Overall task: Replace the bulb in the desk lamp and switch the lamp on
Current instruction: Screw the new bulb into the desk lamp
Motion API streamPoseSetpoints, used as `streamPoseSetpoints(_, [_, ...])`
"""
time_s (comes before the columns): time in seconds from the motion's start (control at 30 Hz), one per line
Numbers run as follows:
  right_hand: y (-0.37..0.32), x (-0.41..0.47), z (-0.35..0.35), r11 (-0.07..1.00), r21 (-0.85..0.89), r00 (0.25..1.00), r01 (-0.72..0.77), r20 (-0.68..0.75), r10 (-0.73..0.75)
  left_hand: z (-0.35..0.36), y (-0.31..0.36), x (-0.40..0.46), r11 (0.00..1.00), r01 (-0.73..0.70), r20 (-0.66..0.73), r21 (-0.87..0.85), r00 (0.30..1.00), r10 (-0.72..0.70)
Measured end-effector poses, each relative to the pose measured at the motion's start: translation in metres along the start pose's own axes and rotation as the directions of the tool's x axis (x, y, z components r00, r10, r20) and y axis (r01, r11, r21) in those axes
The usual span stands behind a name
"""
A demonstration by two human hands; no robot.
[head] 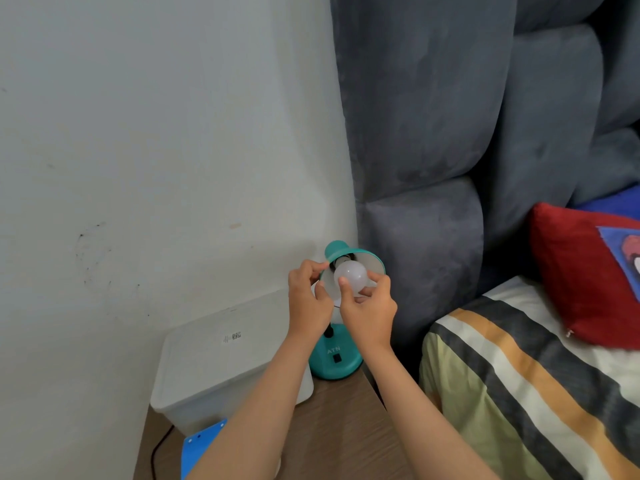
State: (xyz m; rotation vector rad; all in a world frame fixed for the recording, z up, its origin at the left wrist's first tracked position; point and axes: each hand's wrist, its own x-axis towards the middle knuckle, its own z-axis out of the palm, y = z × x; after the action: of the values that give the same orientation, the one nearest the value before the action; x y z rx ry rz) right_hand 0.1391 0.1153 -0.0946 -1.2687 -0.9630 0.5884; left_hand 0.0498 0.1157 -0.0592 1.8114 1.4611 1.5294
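Beside the bed: my right hand [367,308] grips the bulb [350,278]; my left hand [308,296] pinches the shade [372,261].
Risk: cross-threading, if I twist it tilted.

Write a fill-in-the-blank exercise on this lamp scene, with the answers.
1. The right hand grips the white ____.
2. The left hand holds the rim of the teal ____.
3. The lamp base stands on a ____ table, beside the white box.

Answers: bulb; shade; wooden
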Motion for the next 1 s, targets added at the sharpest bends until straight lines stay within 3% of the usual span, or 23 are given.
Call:
streamPoseSetpoints(0.1, [-0.001, -0.002, 0.002, 0.997, 0.044, 0.998, -0.066, -0.01, 0.066, 0.001, -0.001, -0.001, 1.0, -0.006, -0.003, 0.001, 1.0, 0.006])
streamPoseSetpoints(0.2, [-0.003, 0.0, 0.001, 0.999, -0.002, 0.999, -0.035, 0.013, 0.035, -0.001, -0.002, 0.0, 1.0, -0.009, -0.013, -0.008, 1.0, 0.009])
streamPoseSetpoints(0.4, [0.001, -0.002, -0.004, 0.97, -0.1, 0.972, 0.223, 0.094, -0.213, -0.001, -0.001, -0.002, 1.0, -0.007, -0.012, -0.013, 1.0, 0.007])
streamPoseSetpoints(1.0, [0.004, 0.002, 0.008, 0.996, -0.028, 0.997, 0.079, -0.016, -0.08, 0.003, -0.003, 0.003, 1.0, 0.013, 0.024, 0.013, 1.0, -0.013])
